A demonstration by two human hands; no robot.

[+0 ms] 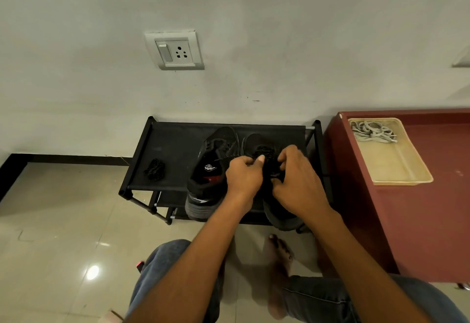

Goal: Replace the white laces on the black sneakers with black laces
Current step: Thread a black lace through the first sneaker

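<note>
Two black sneakers stand side by side on a black shoe rack (pixel 173 142). The left sneaker (pixel 211 170) has a black lace lying loosely across its tongue. Over the right sneaker (pixel 262 144), my left hand (pixel 244 174) pinches a strand of black lace between thumb and fingers. My right hand (pixel 296 177) curls its fingers around the lace on the other side of the same shoe. A spare bundle of black lace (pixel 154 169) lies on the rack's left part. The white laces (pixel 372 132) rest in a beige tray (pixel 396 167).
The tray sits on a dark red table (pixel 445 195) right of the rack. A wall with a socket plate (pixel 175 50) stands behind the rack. My knees in jeans and a bare foot (pixel 279 254) are on the tiled floor (pixel 63 233) below.
</note>
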